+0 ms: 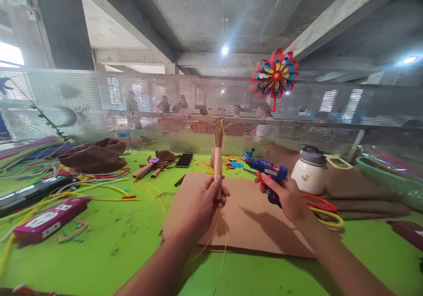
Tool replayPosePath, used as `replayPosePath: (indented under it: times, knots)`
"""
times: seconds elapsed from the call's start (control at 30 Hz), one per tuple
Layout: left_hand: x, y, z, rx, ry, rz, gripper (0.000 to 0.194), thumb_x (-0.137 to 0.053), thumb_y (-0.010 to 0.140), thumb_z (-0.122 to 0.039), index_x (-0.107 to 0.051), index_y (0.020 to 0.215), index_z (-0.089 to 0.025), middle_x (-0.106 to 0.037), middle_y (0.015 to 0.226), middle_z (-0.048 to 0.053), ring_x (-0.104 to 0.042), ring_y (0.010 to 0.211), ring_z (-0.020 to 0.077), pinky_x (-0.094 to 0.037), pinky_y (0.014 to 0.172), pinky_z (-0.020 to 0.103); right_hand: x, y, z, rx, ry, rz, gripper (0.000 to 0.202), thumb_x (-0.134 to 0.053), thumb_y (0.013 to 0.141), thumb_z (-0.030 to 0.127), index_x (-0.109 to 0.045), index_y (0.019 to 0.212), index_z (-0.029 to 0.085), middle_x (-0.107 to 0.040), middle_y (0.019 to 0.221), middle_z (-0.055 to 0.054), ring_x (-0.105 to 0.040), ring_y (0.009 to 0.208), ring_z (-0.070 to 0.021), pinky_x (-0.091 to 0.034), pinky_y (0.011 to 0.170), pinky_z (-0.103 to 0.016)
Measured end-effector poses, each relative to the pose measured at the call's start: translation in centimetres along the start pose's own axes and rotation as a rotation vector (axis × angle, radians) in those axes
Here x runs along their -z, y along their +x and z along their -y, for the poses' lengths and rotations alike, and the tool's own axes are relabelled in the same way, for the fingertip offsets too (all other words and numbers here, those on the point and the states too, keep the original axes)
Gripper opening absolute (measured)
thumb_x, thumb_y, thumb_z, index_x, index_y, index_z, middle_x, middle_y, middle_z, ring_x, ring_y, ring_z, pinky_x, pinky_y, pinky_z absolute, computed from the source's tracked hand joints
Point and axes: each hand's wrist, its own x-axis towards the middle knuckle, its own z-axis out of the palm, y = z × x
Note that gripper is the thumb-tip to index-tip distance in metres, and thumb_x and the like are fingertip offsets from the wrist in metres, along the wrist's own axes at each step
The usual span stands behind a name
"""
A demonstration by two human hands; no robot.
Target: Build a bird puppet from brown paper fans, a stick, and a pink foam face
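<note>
My left hand (213, 194) is closed round the lower end of an upright, light-brown paper-wrapped stick (218, 161). Its upper part is darker and narrow, with a yellow strand along one side. Thin yellow strings (225, 234) hang below this hand. To the right, my right hand (286, 197) grips a blue glue gun (266, 168), whose nozzle points left toward the stick, apart from it. Under both hands lies a brown cardboard sheet (254, 225).
Brown fan-shaped pieces (160, 164) and a phone (184, 160) lie behind on the green table (112, 260). At left are a purple power strip (51, 221) and coloured strips. A white jar (309, 172) stands at right, before a perforated metal screen (185, 89).
</note>
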Motion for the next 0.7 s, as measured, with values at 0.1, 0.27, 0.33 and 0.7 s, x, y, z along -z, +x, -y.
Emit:
replayPosePath:
  times: [0.1,0.27,0.33,0.7]
  knots:
    - [0.3,0.2,-0.3,-0.063,0.021,-0.054,0.039,-0.064,0.083,-0.052,-0.052,0.08,-0.016,-0.061,0.069,0.001,-0.047,0.053,0.0073,-0.034,0.051,0.022,-0.1,1.4,-3.4,-0.048,-0.385,-0.153,0.037,-0.058,0.081,0.051,-0.064,0.081,0.014,-0.062,0.064,-0.006,-0.055,0.061,-0.0202,-0.042,0.058,-0.033]
    - [0.1,0.2,-0.2,-0.076,0.046,-0.097,0.039,-0.065,0.08,-0.052,-0.049,0.078,-0.017,-0.059,0.063,-0.001,-0.045,0.048,0.007,-0.03,0.047,0.021,-0.7,4.0,-7.1,0.136,-0.865,0.041,0.03,-0.05,0.084,0.028,-0.065,0.102,0.01,-0.068,0.094,-0.016,-0.061,0.084,-0.0264,-0.046,0.075,-0.038]
    - [0.0,0.1,0.1,-0.069,0.045,-0.104,0.039,-0.066,0.079,-0.053,-0.05,0.081,-0.017,-0.057,0.061,-0.002,-0.045,0.048,0.0073,-0.029,0.046,0.021,-0.9,5.0,-7.4,0.174,-0.899,0.138,0.025,-0.055,0.079,0.023,-0.067,0.097,0.01,-0.068,0.098,-0.018,-0.06,0.092,-0.0284,-0.044,0.081,-0.039]
    - [-0.2,-0.1,1.0,-0.06,0.003,-0.083,0.045,-0.063,0.078,-0.059,-0.048,0.086,-0.017,-0.056,0.062,-0.003,-0.046,0.047,0.0074,-0.032,0.047,0.021,-0.4,6.6,-6.1,0.266,-0.922,0.415,0.012,-0.065,0.071,0.019,-0.072,0.079,0.016,-0.071,0.087,-0.015,-0.061,0.088,-0.0292,-0.045,0.082,-0.04]
